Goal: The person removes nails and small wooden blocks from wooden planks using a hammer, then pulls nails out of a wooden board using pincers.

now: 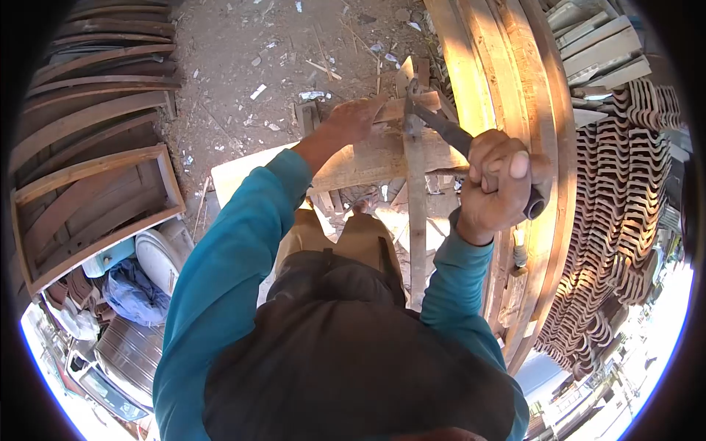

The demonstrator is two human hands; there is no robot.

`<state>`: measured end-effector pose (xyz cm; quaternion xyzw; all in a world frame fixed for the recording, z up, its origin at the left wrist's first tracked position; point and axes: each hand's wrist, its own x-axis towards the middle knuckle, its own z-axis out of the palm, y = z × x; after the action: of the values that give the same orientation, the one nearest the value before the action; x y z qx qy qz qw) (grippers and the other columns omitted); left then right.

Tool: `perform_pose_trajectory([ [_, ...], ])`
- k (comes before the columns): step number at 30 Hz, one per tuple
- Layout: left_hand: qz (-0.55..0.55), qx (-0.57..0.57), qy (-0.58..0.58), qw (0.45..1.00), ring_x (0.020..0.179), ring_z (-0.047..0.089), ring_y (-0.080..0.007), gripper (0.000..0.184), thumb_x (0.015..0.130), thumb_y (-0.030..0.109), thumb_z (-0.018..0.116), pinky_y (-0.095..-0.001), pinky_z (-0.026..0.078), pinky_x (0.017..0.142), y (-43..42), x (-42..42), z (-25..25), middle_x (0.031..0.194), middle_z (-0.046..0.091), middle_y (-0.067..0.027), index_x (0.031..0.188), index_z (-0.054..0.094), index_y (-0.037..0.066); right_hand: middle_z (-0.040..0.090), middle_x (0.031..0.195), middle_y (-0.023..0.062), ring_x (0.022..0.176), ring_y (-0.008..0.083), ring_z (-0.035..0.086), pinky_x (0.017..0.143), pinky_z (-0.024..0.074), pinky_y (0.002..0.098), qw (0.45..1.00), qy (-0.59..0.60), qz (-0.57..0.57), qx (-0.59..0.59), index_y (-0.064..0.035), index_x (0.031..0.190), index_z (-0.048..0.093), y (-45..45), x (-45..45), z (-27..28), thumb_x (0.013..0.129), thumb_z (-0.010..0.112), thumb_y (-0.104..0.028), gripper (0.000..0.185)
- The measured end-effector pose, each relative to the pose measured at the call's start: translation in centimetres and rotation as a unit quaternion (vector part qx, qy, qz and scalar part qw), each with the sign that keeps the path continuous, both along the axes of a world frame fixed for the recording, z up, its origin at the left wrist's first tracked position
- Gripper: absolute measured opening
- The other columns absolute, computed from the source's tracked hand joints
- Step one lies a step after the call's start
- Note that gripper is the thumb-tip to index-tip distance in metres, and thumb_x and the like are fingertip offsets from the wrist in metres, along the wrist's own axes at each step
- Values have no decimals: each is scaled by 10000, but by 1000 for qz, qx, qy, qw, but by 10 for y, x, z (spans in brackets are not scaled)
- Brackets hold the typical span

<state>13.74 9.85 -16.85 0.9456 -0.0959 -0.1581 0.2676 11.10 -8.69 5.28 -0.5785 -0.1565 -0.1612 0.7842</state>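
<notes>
The right hand (501,184) wraps the hammer (447,132) near its end, probably for leverage, the head over the block (393,110) by the plank's (353,165) far edge; the left hand (353,121) perhaps steadies the block, though I cannot tell its grip.

Sunlit planks (478,73), shaded ground (228,81), glaring lower corners, fisheye-curved edges

That hammer (450,134) looks to be dull metal, the plank (351,166) rough wood, those roof tiles (612,192) matt clay, the sleeves (228,239) matt cloth.
</notes>
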Motion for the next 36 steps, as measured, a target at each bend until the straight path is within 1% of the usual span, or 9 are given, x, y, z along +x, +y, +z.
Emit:
perform_pose_trajectory([
  [9,0,0,0,1000,1062,668,-394,452,928,305,670,-525,517,878,0,-4,-13,1108,685,-186,1299,488,124,456,552,29,478,86,383,456,312,298,994,71,-65,-41,-59,704,441,15,26,21,981,592,-128,323],
  [12,-6,-5,-28,1000,1041,676,-400,499,934,351,676,-532,532,865,15,12,-8,1069,684,-197,1290,425,108,486,579,37,522,139,463,505,391,308,996,-68,-14,53,-45,716,475,-4,-25,-16,957,615,-118,288],
  [21,-19,-49,26,998,1028,662,-423,490,954,347,648,-503,522,870,9,-3,-15,1074,682,-206,1307,428,87,536,610,75,545,179,496,511,406,338,997,-71,1,-27,-32,761,530,11,-35,-17,968,637,-154,263],
  [24,-16,-49,51,997,1090,648,-420,593,941,411,661,-482,514,902,8,-6,7,1138,661,-253,1361,439,57,342,546,-6,457,87,309,436,307,275,997,-22,-42,-60,-96,678,360,18,8,18,989,550,-81,364],
  [25,-15,-76,89,993,1160,624,-393,659,937,476,653,-470,506,935,9,-8,16,1214,640,-238,1410,440,70,464,541,18,487,90,426,464,340,283,998,26,-34,-53,-56,689,452,14,29,22,967,644,-206,370],
  [26,-14,-102,126,987,1230,600,-365,727,932,541,645,-458,498,967,10,-9,22,1290,619,-223,1459,442,83,335,557,-10,470,95,336,457,330,283,996,51,-70,-31,-110,673,392,21,48,34,949,638,-133,371],
  [29,-34,-166,263,950,1239,580,-308,844,945,633,591,-442,493,972,15,-6,31,1303,596,-214,1526,397,52,361,573,5,506,104,351,488,328,271,992,119,-36,-7,-40,736,518,20,104,46,921,661,-147,258],
  [30,-38,-162,265,950,1239,580,-308,844,945,633,591,-442,493,972,16,-8,24,1303,596,-214,1526,397,52,437,581,-42,482,46,382,441,314,246,991,124,-29,-40,-111,713,521,21,116,51,970,645,-222,307],
  [36,-4,-292,368,883,878,592,-159,717,954,663,571,-357,493,763,27,-8,4,983,618,-76,1327,557,51,345,539,2,476,105,342,470,327,268,998,43,-34,-31,-67,715,454,7,54,28,964,579,-96,281],
])
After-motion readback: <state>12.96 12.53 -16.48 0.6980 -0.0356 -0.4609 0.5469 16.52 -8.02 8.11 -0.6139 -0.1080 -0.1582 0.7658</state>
